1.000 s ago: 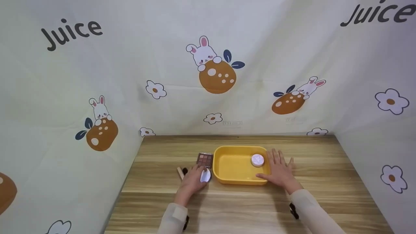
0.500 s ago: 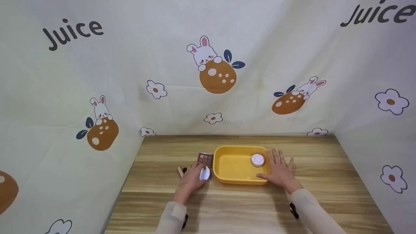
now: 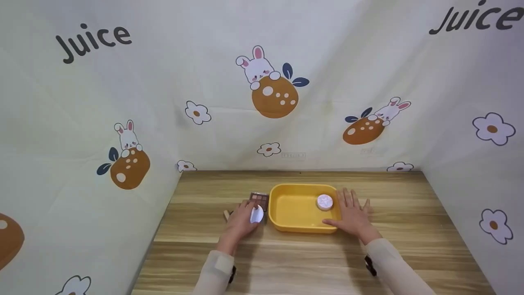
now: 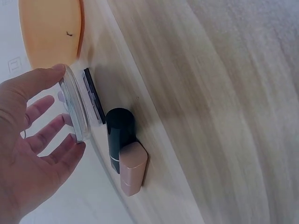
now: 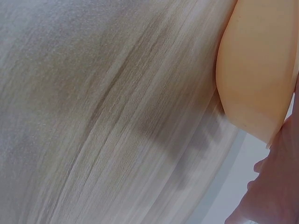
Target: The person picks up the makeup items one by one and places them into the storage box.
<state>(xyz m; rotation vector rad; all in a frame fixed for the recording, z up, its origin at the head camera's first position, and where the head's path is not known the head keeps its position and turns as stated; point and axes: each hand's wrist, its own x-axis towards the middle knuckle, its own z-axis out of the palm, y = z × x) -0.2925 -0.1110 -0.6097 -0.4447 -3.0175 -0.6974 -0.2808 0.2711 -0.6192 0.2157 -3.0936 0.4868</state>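
Observation:
My left hand (image 3: 238, 220) pinches a thin round compact (image 3: 257, 214) with a white face and clear edge. In the left wrist view the compact (image 4: 76, 105) stands nearly edge-on between thumb and fingertips, above the table. Just beyond it lies an eyeshadow palette (image 3: 259, 198) in brown shades, partly covered by the hand. My right hand (image 3: 353, 217) rests with spread, straight fingers on the right rim of a yellow bin (image 3: 305, 230); the thumb reaches over its near right corner. Inside the bin, at the right, sits a round pink-and-white case (image 3: 325, 201).
A black cylindrical tube (image 4: 121, 133) and a beige tube (image 4: 133, 165) lie close together left of the palette, mostly hidden by my left hand in the head view. Patterned cloth walls (image 3: 221, 135) enclose the wooden table (image 3: 299, 262) at the back and sides.
My left hand, holding the compact, has shifted slightly away from me and a little to the left, covering more of the palette and tubes. My right hand and the bin stay put.

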